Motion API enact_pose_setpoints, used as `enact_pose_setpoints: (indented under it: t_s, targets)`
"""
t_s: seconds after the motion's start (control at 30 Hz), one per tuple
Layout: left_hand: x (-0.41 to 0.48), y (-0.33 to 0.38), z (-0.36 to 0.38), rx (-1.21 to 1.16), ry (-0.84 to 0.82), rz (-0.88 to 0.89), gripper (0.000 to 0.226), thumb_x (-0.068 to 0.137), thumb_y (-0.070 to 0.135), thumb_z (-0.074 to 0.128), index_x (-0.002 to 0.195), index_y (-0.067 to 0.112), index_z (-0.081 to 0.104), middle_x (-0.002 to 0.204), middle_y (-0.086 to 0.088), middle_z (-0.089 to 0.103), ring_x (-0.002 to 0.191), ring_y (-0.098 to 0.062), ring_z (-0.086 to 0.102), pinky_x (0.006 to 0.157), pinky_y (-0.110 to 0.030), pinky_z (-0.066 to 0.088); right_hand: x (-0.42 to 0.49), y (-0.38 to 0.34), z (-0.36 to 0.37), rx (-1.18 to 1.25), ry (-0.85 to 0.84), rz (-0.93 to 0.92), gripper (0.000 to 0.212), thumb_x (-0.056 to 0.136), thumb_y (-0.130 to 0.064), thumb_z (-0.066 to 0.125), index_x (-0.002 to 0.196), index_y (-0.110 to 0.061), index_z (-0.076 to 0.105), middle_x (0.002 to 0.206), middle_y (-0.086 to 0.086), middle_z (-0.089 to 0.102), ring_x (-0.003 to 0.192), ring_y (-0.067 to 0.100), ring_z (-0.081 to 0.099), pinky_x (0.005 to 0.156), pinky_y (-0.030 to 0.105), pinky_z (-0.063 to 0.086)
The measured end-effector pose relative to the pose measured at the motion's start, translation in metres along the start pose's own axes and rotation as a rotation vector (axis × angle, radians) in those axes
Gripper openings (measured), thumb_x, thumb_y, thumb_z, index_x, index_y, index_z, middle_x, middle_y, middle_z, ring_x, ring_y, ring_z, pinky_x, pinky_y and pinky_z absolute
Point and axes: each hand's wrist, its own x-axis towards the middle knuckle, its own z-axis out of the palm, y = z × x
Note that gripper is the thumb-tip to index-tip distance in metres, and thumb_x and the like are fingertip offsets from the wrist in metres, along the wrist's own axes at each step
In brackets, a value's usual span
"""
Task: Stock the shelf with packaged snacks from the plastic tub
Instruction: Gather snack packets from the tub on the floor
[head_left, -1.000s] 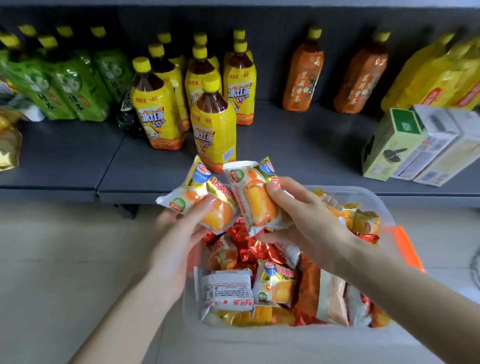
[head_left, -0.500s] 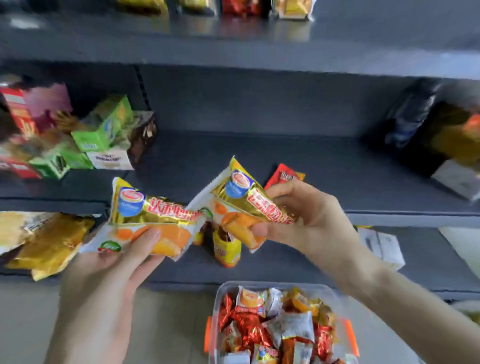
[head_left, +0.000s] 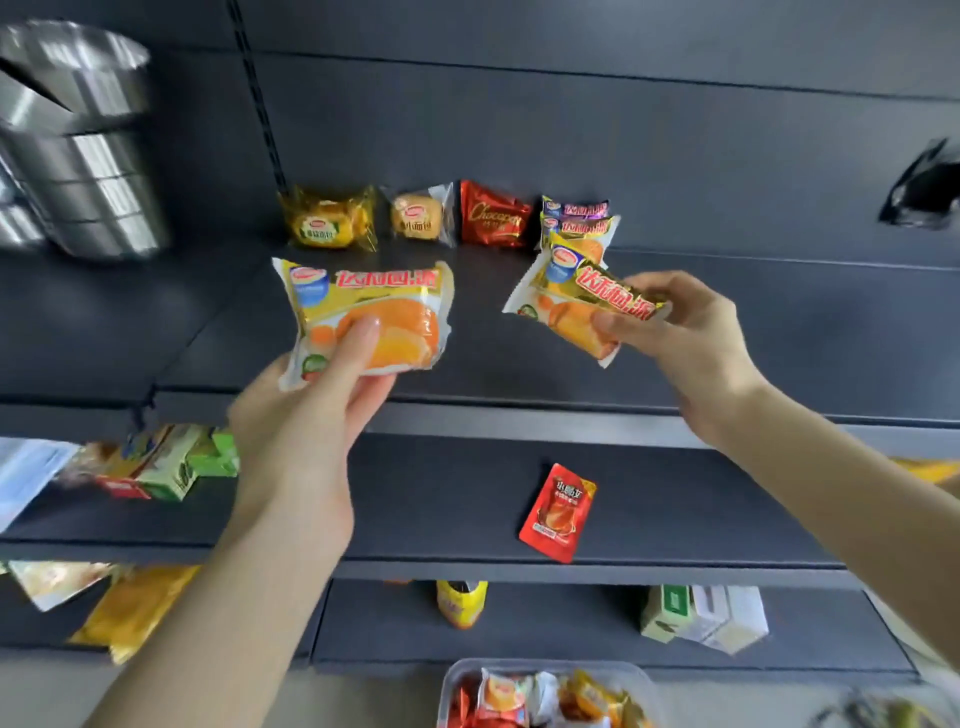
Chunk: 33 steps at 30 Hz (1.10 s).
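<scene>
My left hand (head_left: 306, 415) grips a yellow-and-orange cake packet (head_left: 363, 317), thumb across its front, raised in front of the top dark shelf (head_left: 779, 332). My right hand (head_left: 685, 338) pinches a second, matching cake packet (head_left: 576, 306) by its right end, tilted, just in front of a small stack of purple and yellow packets (head_left: 576, 223). At the back of that shelf stand a yellow packet (head_left: 330, 221), a bun packet (head_left: 421, 215) and a red chocolate pie packet (head_left: 493, 221). The clear plastic tub (head_left: 545, 693) with several snack packets sits at the bottom edge.
Stacked metal pots (head_left: 78, 145) stand at the top shelf's left. A red sachet (head_left: 558, 512) lies on the middle shelf (head_left: 441, 499), with green boxes (head_left: 171, 462) at its left. Lower down are a yellow bottle (head_left: 462, 603), cartons (head_left: 701, 616) and yellow packets (head_left: 124, 608).
Both hands have lifted their cake packets from the tub up past the drink and middle shelves to the top shelf. My view has tilted upward with them.
</scene>
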Motion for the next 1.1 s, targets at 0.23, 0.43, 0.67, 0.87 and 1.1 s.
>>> enact_pose_setpoints:
  t_s: [0.23, 0.43, 0.67, 0.87, 1.1]
  targets:
    - [0.049, -0.036, 0.052, 0.173, -0.073, 0.000, 0.029, 0.070, 0.025, 0.084, 0.092, 0.013, 0.070, 0.096, -0.005, 0.075, 0.093, -0.021, 0.072, 0.079, -0.032, 0.057, 0.091, 0.043, -0.015, -0.190, 0.105, -0.026, 0.035, 0.071, -0.001, 0.080, 0.097, -0.019, 0.063, 0.086, -0.005, 0.065, 0.075, 0.009, 0.061, 0.065, 0.019, 0.048]
    - [0.070, -0.063, 0.069, 0.348, 0.020, 0.091, 0.014, 0.083, 0.016, 0.073, 0.096, 0.013, 0.069, 0.095, 0.001, 0.074, 0.089, -0.009, 0.071, 0.080, -0.026, 0.055, 0.150, 0.070, -0.008, -0.325, 0.112, -0.122, 0.038, 0.077, -0.005, 0.075, 0.111, -0.018, 0.064, 0.096, 0.000, 0.064, 0.080, 0.010, 0.058, 0.057, 0.001, 0.040]
    - [0.081, -0.080, 0.072, 0.322, 0.081, 0.070, 0.016, 0.088, 0.018, 0.067, 0.103, 0.011, 0.066, 0.099, 0.001, 0.074, 0.093, -0.010, 0.070, 0.075, -0.016, 0.053, 0.195, 0.094, -0.001, -0.254, 0.181, -0.155, 0.048, 0.073, -0.010, 0.080, 0.108, -0.022, 0.050, 0.104, 0.000, 0.064, 0.096, 0.022, 0.064, 0.085, 0.039, 0.054]
    - [0.077, -0.077, 0.075, 0.260, 0.049, 0.039, 0.015, 0.089, 0.017, 0.065, 0.103, 0.011, 0.066, 0.100, 0.002, 0.074, 0.093, -0.008, 0.070, 0.075, -0.011, 0.052, 0.205, 0.094, 0.003, -0.148, 0.177, -0.185, 0.046, 0.076, -0.007, 0.077, 0.105, -0.019, 0.042, 0.093, -0.016, 0.056, 0.087, 0.008, 0.059, 0.083, 0.029, 0.053]
    - [0.072, -0.072, 0.077, 0.260, 0.016, -0.001, 0.021, 0.089, 0.021, 0.062, 0.108, 0.013, 0.066, 0.101, 0.006, 0.074, 0.094, -0.007, 0.070, 0.092, -0.026, 0.047, 0.203, 0.093, 0.002, -0.113, 0.171, -0.156, 0.040, 0.081, -0.010, 0.073, 0.107, -0.020, 0.044, 0.089, -0.012, 0.059, 0.083, 0.005, 0.059, 0.084, 0.030, 0.054]
